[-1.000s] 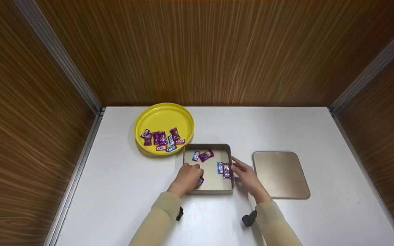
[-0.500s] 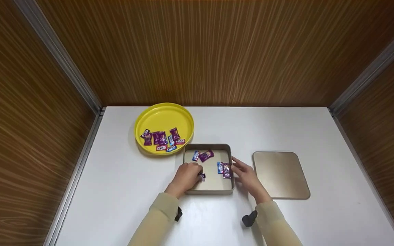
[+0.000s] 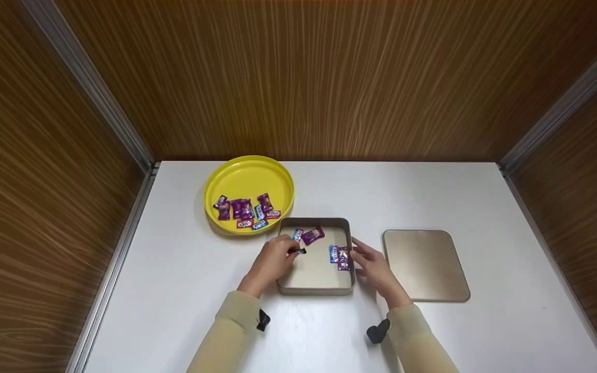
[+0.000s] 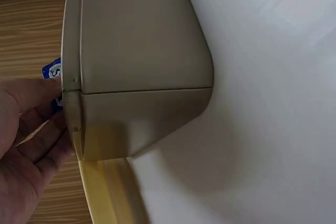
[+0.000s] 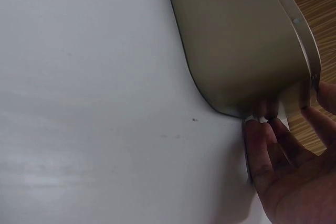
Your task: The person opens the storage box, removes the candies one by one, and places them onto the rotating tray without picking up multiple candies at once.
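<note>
My left hand (image 3: 271,259) is over the left side of a square gold metal tin (image 3: 316,291). It pinches a small wrapped candy (image 3: 301,251) between thumb and fingers; in the left wrist view the blue wrapper (image 4: 51,70) with white lettering shows past the tin's rim. My right hand (image 3: 379,272) holds the tin's right wall, thumb at the rim and fingertips (image 5: 255,132) low against the outside. Inside the tin, a purple candy (image 3: 313,235) lies beside a blue one (image 3: 297,234) at the back. Another purple candy (image 3: 343,259) overlaps a blue one (image 3: 333,254) along the right wall.
A round yellow tray (image 3: 249,178) with several purple, blue and red wrapped candies stands behind and left of the tin. The tin's flat gold lid (image 3: 425,265) lies to the right on the white table (image 3: 506,223). Wood-grain panels (image 3: 298,83) enclose the back and sides.
My left hand has moved from the tin's front left toward its back left, carrying the pinched candy with it. The right hand and the tin have stayed in place.
</note>
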Demonstrator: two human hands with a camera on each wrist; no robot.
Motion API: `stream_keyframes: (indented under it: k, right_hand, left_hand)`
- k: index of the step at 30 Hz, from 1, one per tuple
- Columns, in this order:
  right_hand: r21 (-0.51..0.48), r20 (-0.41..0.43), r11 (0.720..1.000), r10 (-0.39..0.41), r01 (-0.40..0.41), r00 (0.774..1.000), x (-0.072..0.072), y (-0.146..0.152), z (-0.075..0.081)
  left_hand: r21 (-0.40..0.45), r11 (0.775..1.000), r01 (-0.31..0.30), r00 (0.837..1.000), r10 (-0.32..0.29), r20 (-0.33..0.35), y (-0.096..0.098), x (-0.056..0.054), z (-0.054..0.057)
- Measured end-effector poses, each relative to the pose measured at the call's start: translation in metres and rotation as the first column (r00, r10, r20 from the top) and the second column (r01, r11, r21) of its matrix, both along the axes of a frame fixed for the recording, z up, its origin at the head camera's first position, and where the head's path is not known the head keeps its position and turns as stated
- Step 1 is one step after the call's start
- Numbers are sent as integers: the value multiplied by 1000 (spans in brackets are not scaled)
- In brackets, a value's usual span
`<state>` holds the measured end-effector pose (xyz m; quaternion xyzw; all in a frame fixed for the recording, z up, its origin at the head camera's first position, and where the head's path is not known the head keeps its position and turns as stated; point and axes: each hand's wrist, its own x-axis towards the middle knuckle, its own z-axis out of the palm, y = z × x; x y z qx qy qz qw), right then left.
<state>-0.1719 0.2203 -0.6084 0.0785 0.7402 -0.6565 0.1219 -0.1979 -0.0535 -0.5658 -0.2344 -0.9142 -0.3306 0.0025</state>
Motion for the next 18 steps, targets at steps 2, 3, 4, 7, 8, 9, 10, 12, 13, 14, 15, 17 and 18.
stream_keyframes:
  k: [2, 3, 4, 7, 8, 9, 10, 12, 13, 14, 15, 17, 18]
  right_hand:
    - [7, 3, 1000, 5, -5, 1000, 0, 0, 0]
    - [5, 2, 1000, 7, -7, 1000, 0, 0, 0]
    - [4, 2, 1000, 9, -9, 1000, 1, 0, 0]
    - [-19, 6, 1000, 19, -19, 1000, 2, -1, 8]
    - [-25, 4, 999, 22, -22, 1000, 2, -1, 8]
    - [-31, 6, 999, 18, -18, 1000, 2, -1, 8]
    - [-29, 6, 999, 18, -17, 1000, 1, -1, 8]
    - [-19, 8, 1000, 18, -18, 1000, 0, -1, 7]
    - [-12, 6, 1000, 13, -13, 1000, -1, 0, 3]
    - [-5, 5, 1000, 8, -8, 1000, -1, 0, 1]
    - [0, 7, 1000, 4, -4, 1000, -1, 0, 0]
    - [8, 14, 1000, 2, -2, 1000, -1, 0, 0]
    - [8, 14, 1000, 1, -1, 1000, -1, 0, 1]
  left_hand:
    - [40, 999, -20, 1000, 19, 16, -4, -2, 2]
    - [69, 997, -30, 999, 28, 29, -6, -3, 3]
    - [96, 995, -38, 999, 35, 37, -9, -4, 4]
    - [156, 985, -72, 996, 61, 68, -16, -8, 7]
    - [171, 982, -83, 995, 71, 73, -19, -9, 7]
    - [183, 979, -93, 994, 80, 73, -22, -10, 7]
    - [190, 976, -102, 994, 91, 67, -24, -12, 7]
    - [211, 969, -125, 992, 117, 50, -29, -14, 6]
    - [227, 965, -132, 991, 129, 28, -32, -16, 5]
    - [246, 958, -146, 989, 147, 15, -35, -17, 3]
    - [266, 950, -162, 986, 167, 4, -37, -19, 2]
    - [302, 931, -204, 976, 218, -11, -42, -21, -1]
    - [316, 920, -232, 969, 247, -9, -44, -23, -3]
